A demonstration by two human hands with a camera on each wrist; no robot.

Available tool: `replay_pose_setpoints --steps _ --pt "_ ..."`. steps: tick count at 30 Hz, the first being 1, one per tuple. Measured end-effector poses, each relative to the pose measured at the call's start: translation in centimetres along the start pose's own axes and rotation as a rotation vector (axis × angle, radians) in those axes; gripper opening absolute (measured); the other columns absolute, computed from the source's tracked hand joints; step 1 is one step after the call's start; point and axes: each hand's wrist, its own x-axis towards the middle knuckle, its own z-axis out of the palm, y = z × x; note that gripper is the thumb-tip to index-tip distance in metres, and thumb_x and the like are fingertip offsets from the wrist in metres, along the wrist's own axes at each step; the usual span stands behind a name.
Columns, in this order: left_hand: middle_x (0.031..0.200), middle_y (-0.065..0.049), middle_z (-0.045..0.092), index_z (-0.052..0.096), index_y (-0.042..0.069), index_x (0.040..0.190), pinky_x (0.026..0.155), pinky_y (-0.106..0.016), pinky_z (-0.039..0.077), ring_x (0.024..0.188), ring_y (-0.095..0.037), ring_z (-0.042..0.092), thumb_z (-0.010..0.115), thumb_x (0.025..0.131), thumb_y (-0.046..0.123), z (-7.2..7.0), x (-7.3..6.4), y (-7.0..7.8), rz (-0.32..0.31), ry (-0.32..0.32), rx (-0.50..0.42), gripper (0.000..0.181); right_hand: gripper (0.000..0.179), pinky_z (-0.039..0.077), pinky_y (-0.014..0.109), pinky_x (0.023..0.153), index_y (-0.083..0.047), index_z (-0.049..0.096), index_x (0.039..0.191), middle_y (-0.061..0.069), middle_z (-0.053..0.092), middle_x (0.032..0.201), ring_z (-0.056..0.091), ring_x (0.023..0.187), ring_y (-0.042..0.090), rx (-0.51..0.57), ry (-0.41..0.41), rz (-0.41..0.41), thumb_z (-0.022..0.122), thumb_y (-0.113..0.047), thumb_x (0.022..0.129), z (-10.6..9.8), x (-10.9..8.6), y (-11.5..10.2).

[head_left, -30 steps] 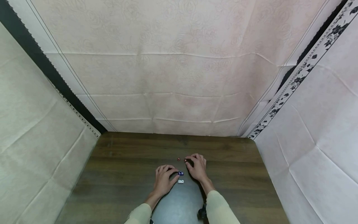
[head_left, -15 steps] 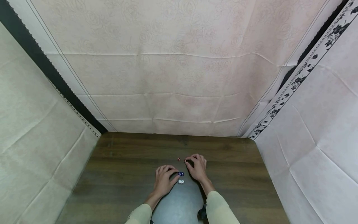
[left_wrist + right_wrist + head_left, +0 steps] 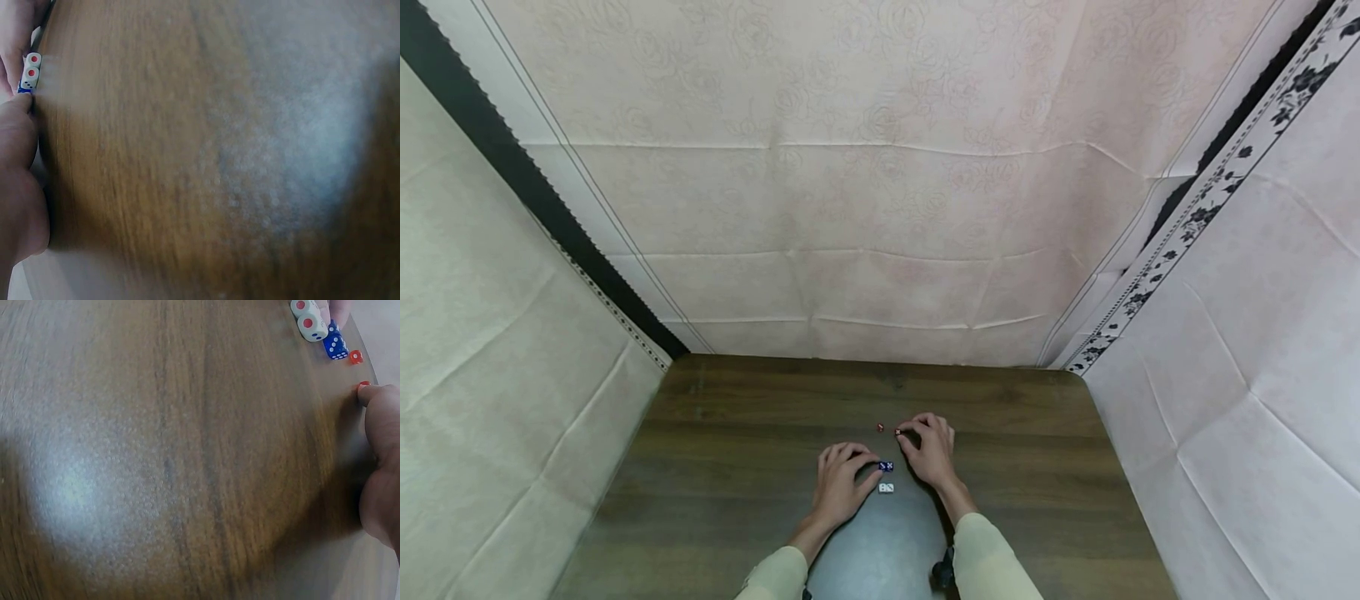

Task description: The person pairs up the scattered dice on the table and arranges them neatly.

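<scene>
Head view shows big pale cloths (image 3: 880, 192) hung up well behind the blue dice (image 3: 886, 467) and far out on both sides of them. Next biggest is the brown wood table (image 3: 760, 408), and the two blue dice sit on it, side by side.

The left hand (image 3: 841, 483) is just left of the blue dice. Its thumb and pointing finger are close together and seem to pinch the left one of that pair. The right hand (image 3: 931, 450) is right of the blue dice and a bit past them. Its thumb and pointing finger are close together too, holding the right red die (image 3: 897, 432).

Two white dice (image 3: 886, 487) sit side by side, near the blue dice on the person's side, not touching them. The red dice look smallest. The held one is past the blue dice and a little right. The left red die (image 3: 881, 427) is straight past the blue dice, with no hand on it. I can't tell if the held one touches the wood.

The right red die is so tiny that a hard squeeze could make it pop out and roll. If the left thumb slips, it could bump the white dice. A crooked push could split the blue dice, because the wood looks smooth.
</scene>
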Motion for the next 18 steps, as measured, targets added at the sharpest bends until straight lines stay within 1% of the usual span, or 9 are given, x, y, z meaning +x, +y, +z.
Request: replay_pose_setpoints --steps 4,8,10,12,18 --pt "0.118 0.006 0.076 0.087 0.028 0.112 0.112 -0.065 0.04 0.119 -0.028 0.066 0.093 0.095 0.032 -0.29 0.05 0.32 -0.023 -0.023 0.001 0.019 0.009 0.037 0.059 0.107 -0.017 0.087 0.111 0.009 0.072 0.121 0.059 0.121 0.034 0.002 0.001 0.0 0.085 -0.017 0.102 0.04 -0.03 0.06" --pt "0.12 0.004 0.077 0.087 0.028 0.114 0.117 -0.066 0.038 0.122 -0.03 0.065 0.092 0.096 0.033 -0.52 0.09 0.47 -0.063 -0.059 -0.021 0.019 0.009 0.036 0.059 0.11 -0.015 0.087 0.111 0.01 0.073 0.124 0.06 0.124 0.035 0.021 -0.018 0.027 0.085 -0.017 0.103 -0.14 0.07 -0.11" --pt "0.12 0.004 0.077 0.087 0.028 0.114 0.117 -0.067 0.038 0.123 -0.03 0.065 0.092 0.097 0.034 -0.56 0.09 0.45 -0.07 -0.065 -0.025 0.019 0.01 0.036 0.06 0.112 -0.014 0.087 0.112 0.011 0.073 0.125 0.06 0.125 0.036 0.035 -0.028 0.04 0.085 -0.017 0.103 -0.22 0.13 -0.16" --pt "0.12 0.004 0.077 0.087 0.028 0.114 0.117 -0.067 0.038 0.123 -0.031 0.066 0.091 0.097 0.034 -0.57 0.08 0.4 -0.066 -0.061 -0.029 0.019 0.011 0.036 0.06 0.113 -0.013 0.087 0.112 0.011 0.073 0.125 0.06 0.126 0.036 0.045 -0.031 0.045 0.085 -0.016 0.102 -0.3 0.12 -0.2" --pt "0.118 0.007 0.076 0.087 0.029 0.112 0.111 -0.066 0.039 0.119 -0.029 0.066 0.093 0.095 0.032 -0.22 0.01 0.15 -0.024 -0.019 -0.003 0.018 0.01 0.038 0.061 0.114 -0.015 0.087 0.112 0.01 0.074 0.125 0.061 0.126 0.034 0.051 -0.039 0.044 0.085 -0.017 0.102 -0.62 -0.16 -0.14"
